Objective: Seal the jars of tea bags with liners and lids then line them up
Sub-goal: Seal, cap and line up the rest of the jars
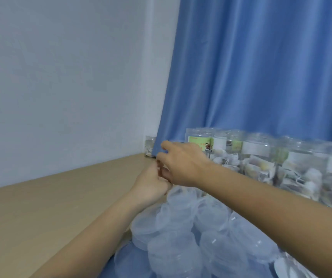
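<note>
The jars [257, 155] are clear plastic ones standing upright, long axis vertical, mouths up, in a row running off to the right along the foot of the blue curtain [261, 67]. It's pretty blurry so I can't give a solid count, but at least five show in that row, each with a pale or green label and a heap of tea bags [259, 167] inside. One more jar [150, 146] peeks out on the other side of the curtain's edge, tucked into the corner against the white wall [61, 77]. In front of the row, nearer the camera, there's a loose pile of translucent lids [183, 233], roughly ten or so, overlapping every which way on a blue cloth [109, 271] on the tan wooden surface [40, 213]. Both hands meet just below the curtain's bottom-left corner: the right hand [183, 163] reaches across with its fingers [166, 145] loosely spread, right by the curtain hem, and the left hand [151, 185] sits under it, fingers curled in narrow, but I can't tell whether either is actually holding anything.
</note>
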